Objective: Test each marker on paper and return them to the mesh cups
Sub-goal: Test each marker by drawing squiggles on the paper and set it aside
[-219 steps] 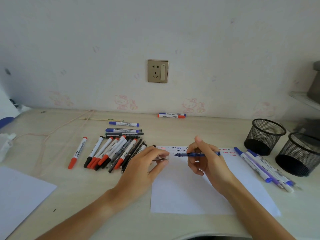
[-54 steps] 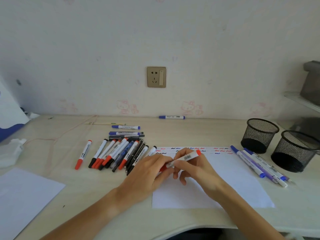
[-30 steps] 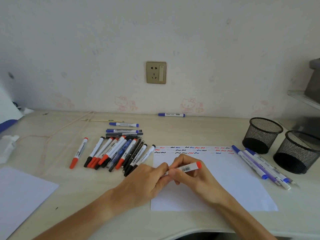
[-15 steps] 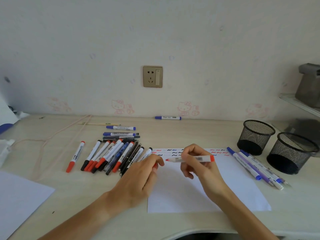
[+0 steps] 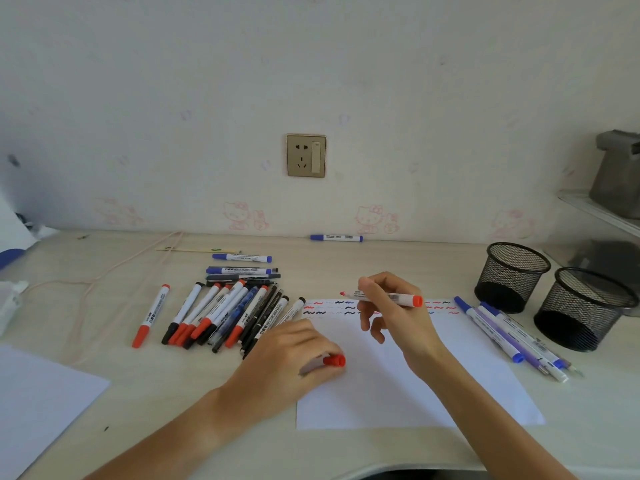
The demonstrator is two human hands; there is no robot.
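Cap now off, left hand (image 5: 294, 355) pinching red cap (image 5: 335, 361), right hand (image 5: 391, 313) gripping one red marker (image 5: 381, 297) (uncapped), two mesh cups (image 5: 512, 277).

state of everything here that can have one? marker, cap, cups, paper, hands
red marker: uncapped, tip bare, held above the paper
red cap: off, pinched in the left hand
left hand: grips the cap, rests at the paper's edge
right hand: grips the marker
paper: flat, squiggles along its top edge
mesh cups: upright, no markers visible inside
marker pile: capped, lying on the desk
wall socket: nothing plugged in
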